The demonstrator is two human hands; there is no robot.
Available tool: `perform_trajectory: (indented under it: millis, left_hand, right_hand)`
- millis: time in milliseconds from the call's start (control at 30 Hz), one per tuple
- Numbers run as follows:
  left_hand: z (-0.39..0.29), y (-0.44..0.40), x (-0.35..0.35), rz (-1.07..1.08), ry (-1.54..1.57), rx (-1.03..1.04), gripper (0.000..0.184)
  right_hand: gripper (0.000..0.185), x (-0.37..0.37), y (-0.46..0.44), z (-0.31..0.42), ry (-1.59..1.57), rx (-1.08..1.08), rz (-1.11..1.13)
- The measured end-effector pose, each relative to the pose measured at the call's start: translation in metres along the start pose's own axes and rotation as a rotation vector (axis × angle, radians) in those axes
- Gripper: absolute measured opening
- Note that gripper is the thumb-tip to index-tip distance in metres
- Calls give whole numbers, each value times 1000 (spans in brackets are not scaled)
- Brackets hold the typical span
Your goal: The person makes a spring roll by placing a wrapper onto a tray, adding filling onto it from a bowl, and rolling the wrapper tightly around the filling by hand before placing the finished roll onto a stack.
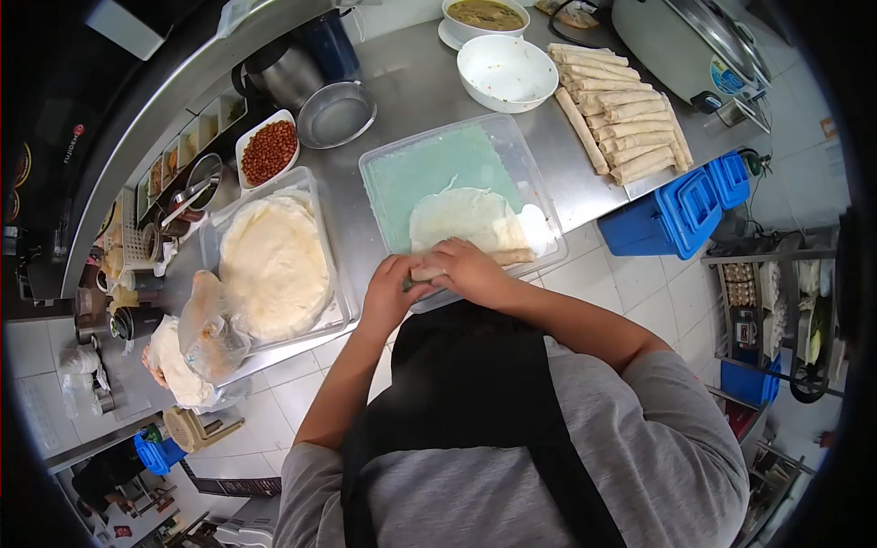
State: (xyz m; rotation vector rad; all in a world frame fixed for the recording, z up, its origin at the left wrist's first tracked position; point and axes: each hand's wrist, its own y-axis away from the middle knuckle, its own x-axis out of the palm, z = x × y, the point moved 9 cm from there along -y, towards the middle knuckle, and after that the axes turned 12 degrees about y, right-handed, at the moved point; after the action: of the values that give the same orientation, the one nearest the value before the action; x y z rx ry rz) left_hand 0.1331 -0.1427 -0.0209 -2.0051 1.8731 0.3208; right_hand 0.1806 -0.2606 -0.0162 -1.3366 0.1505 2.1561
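Observation:
A pale round wrapper point(457, 216) lies on a green sheet point(438, 169) in a clear plastic tray point(376, 203). Its near edge is folded over into a roll. My left hand point(395, 290) has its fingers closed at the left end of the roll. My right hand point(469, 270) rests across the roll beside it, fingers bent and pressed on it. The two hands nearly touch at the tray's near edge. A small white disc point(537, 228) lies at the tray's right side.
Round wrappers point(274, 265) are stacked in a tub at left, near a bag point(210, 329). Behind stand red beans point(269, 152), a metal pan point(337, 116), a white bowl point(507, 73) and a soup bowl point(484, 13). Finished rolls point(630, 114) are piled at right beside a large cooker point(685, 41).

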Motion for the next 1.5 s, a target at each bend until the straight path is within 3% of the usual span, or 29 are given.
perform_trajectory:
  millis: [67, 133, 167, 700, 900, 1000, 1067, 1100, 1167, 1500]
  left_hand:
    - [1, -14, -2, 97, 31, -41, 32]
    - [-12, -34, -11, 68, -92, 151, 23]
    - [-6, -44, -4, 155, -143, 100, 22]
    - [9, -55, -5, 67, -167, 147, 26]
    - [10, -54, -4, 87, -183, 155, 28]
    - [-2, -40, -10, 3, -143, 130, 31]
    - [-34, -20, -19, -147, -273, 239, 34]
    - [-36, -14, -12, -143, -270, 236, 34]
    - [-33, -7, 20, 109, -10, 188, 35]
    - [-20, -10, 36, 148, -167, 102, 28]
  right_hand:
    - [36, 5, -2, -4, 9, 2, 31]
    - [35, 11, -4, -1, 12, 5, 71]
    - [35, 11, -5, 2, 36, 14, 54]
    - [23, 25, -7, 10, 191, 140, 150]
    - [33, 21, -3, 11, 145, 134, 148]
    - [40, -6, 6, 7, 3, 50, -50]
    - [41, -20, 16, -5, 3, 86, -43]
    - [42, -23, 19, -9, 2, 120, -36]
    - [40, -15, 24, -12, 26, 131, -21]
    - [24, 0, 30, -16, 192, 107, 34]
